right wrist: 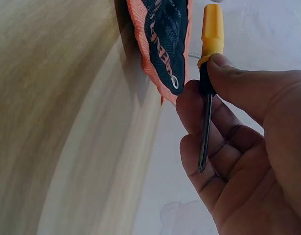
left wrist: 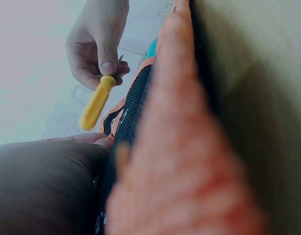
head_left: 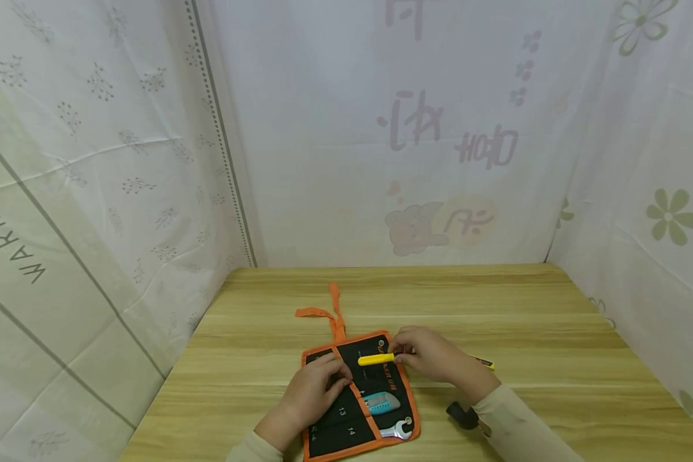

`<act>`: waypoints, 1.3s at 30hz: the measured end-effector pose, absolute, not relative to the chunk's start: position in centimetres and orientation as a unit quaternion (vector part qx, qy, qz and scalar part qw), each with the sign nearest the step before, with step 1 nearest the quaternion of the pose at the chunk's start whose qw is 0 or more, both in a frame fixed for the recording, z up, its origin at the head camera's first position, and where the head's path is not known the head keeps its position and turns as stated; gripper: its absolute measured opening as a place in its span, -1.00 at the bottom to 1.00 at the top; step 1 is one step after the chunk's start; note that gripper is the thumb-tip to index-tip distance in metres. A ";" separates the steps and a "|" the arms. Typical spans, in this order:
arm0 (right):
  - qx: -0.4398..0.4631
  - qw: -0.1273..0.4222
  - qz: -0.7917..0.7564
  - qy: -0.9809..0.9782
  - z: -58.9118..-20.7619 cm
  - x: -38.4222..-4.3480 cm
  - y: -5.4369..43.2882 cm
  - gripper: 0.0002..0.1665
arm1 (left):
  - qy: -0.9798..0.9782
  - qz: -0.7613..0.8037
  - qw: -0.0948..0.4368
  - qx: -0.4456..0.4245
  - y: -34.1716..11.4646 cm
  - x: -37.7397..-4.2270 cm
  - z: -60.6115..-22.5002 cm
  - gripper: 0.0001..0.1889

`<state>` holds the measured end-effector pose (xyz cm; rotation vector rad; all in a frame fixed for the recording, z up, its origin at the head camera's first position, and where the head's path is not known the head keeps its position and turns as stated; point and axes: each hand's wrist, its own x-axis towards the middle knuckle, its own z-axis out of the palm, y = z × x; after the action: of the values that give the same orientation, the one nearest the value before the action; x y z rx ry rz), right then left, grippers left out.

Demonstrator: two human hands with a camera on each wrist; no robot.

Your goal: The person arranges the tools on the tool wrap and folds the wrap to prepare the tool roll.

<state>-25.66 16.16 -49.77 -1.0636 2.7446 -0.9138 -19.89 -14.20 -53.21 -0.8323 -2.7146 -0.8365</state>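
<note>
Bench [head_left: 496, 308] boards carry a black, orange-edged tool roll [head_left: 346, 417] lying open, with a teal cutter [head_left: 382, 402] and a spanner [head_left: 401, 428] already pocketed toward its 5 o'clock corner. At the roll's 9 o'clock side the left hand [head_left: 312, 391] rests with relaxed fingers pressing the cloth flat. Over the 12 o'clock end the right hand [head_left: 433, 353] pinches a yellow-handled screwdriver [head_left: 376, 359] between thumb and fingers, shaft lying across the palm. That light pinch looks risky: the tool could roll free, and its tip [right wrist: 201, 169] may jab the palm.
</note>
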 end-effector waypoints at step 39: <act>-0.376 0.047 -0.275 0.883 -50.3 -25.7 13.8 -0.84 | -0.912 -0.284 0.104 -0.278 -14.1 -19.9 -53.5 -0.85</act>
<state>-25.69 13.79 -50.26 -1.1471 2.6951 -0.8401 -19.89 -14.14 -53.46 -0.8205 -2.6891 -0.8385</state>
